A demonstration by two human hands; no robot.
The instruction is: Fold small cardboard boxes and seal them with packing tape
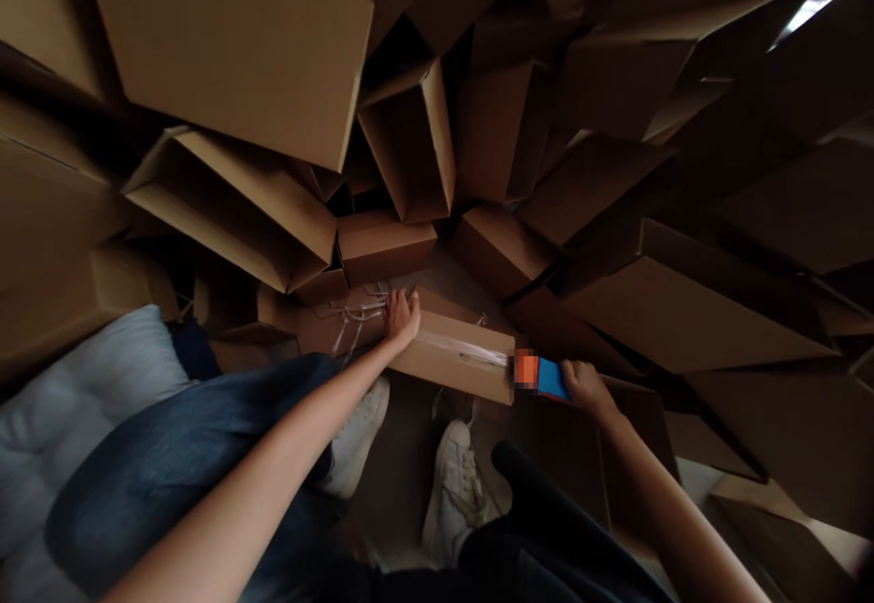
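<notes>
A long cardboard box [451, 362] lies across the floor in front of my feet, with a strip of clear tape along its top seam. My left hand [401, 315] rests on its left end, fingers curled over the edge and gripping it. My right hand [584, 386] is closed round a blue and orange tape dispenser [543, 375], whose orange end meets the right end of the box.
Piles of empty cardboard boxes [410, 143] rise all around, close on every side. A pale cushion [82, 403] lies at the left by my knee. My white shoes [454, 485] stand on the small patch of floor below the box. Plastic strapping [355, 316] lies near my left hand.
</notes>
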